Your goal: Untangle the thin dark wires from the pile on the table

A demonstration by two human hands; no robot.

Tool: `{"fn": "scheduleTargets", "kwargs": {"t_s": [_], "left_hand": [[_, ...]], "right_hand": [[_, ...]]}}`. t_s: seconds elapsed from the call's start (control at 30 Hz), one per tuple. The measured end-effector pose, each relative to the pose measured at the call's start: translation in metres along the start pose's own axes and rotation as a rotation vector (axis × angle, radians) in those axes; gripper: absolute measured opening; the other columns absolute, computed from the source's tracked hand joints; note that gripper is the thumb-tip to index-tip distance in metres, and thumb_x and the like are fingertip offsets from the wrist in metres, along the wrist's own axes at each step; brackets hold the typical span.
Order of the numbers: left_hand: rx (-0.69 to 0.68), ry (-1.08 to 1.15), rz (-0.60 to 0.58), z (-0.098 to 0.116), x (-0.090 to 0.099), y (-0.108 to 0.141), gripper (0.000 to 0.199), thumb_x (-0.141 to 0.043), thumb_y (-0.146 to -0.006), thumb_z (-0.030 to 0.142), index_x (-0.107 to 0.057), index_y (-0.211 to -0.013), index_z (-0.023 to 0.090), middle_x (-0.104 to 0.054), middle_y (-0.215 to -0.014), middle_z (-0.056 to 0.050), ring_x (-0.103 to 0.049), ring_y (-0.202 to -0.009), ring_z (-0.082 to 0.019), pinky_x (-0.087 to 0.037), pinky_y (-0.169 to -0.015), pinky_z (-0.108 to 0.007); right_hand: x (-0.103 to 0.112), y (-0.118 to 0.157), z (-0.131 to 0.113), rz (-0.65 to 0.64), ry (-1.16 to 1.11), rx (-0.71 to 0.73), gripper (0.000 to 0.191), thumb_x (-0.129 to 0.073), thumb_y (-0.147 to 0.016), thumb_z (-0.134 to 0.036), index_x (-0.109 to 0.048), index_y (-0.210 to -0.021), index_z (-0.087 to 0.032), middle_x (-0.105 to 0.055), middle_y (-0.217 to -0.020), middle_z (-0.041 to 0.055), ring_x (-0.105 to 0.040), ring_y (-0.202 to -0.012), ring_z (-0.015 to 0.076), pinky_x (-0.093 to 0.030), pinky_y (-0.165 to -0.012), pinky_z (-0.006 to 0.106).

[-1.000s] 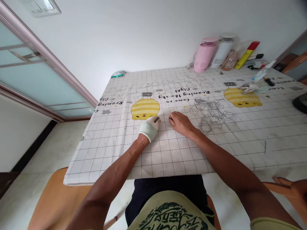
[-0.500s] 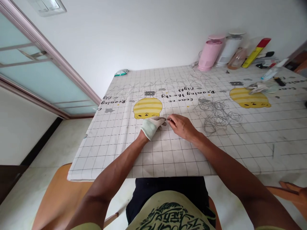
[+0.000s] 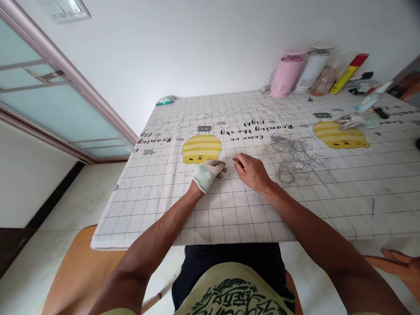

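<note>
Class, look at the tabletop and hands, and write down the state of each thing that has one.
Left hand: gloved, fingers bent
Right hand: bare, fingers pinched
Thin strands: tangled, loose
Tablecloth: spread out
Pink device: upright
White device: upright
Packet: lying down

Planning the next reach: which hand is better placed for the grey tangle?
Probably right: the right hand is nearer the tangle, the left hand farther across, though the right may be pinching something small.
</note>
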State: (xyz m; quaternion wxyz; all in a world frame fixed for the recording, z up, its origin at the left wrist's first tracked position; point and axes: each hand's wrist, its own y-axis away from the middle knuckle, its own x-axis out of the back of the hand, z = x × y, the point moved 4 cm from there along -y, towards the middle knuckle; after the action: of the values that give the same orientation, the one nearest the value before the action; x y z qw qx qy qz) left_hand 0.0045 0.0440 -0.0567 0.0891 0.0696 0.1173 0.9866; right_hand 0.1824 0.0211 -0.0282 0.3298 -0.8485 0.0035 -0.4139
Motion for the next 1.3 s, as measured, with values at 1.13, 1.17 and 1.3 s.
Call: {"fn": "scheduleTargets", "kwargs": {"t_s": [1.13, 1.17, 1.3], "left_hand": [[-0.092, -0.116, 0.129, 0.012, 0.007, 0.006, 0.026, -0.059, -0.094, 0.028, -0.077, -0.109, 0.017, -0.078, -0.090, -0.003, -0.066, -0.064, -0.011, -0.053, -0.066, -0.023], [-0.092, -0.113, 0.130, 0.012, 0.007, 0.006, 0.025, -0.059, -0.094, 0.028, -0.077, -0.109, 0.017, -0.078, -0.089, -0.003, -0.066, -0.064, -0.011, -0.053, -0.066, -0.023], [-0.083, -0.105, 0.135, 0.012, 0.007, 0.007, 0.026, -0.059, -0.094, 0.027, -0.078, -0.110, 0.018, -0.078, -0.090, -0.003, -0.066, -0.064, -0.011, -0.053, -0.067, -0.023]], "right_hand": [[-0.002, 0.002, 0.005, -0.016, -0.227, -0.134, 0.010, -0.055, -0.099, -0.031, -0.058, -0.093, -0.024, -0.060, -0.069, -0.0017, -0.052, -0.058, 0.0147, -0.042, -0.057, 0.028], [-0.002, 0.002, 0.004, -0.022, -0.228, -0.134, 0.010, -0.055, -0.099, -0.031, -0.058, -0.093, -0.024, -0.059, -0.069, -0.0018, -0.052, -0.057, 0.0146, -0.042, -0.056, 0.028], [-0.003, 0.002, 0.002, -0.029, -0.221, -0.130, 0.011, -0.054, -0.100, -0.031, -0.058, -0.092, -0.025, -0.060, -0.068, -0.0015, -0.052, -0.057, 0.0149, -0.041, -0.055, 0.029]]}}
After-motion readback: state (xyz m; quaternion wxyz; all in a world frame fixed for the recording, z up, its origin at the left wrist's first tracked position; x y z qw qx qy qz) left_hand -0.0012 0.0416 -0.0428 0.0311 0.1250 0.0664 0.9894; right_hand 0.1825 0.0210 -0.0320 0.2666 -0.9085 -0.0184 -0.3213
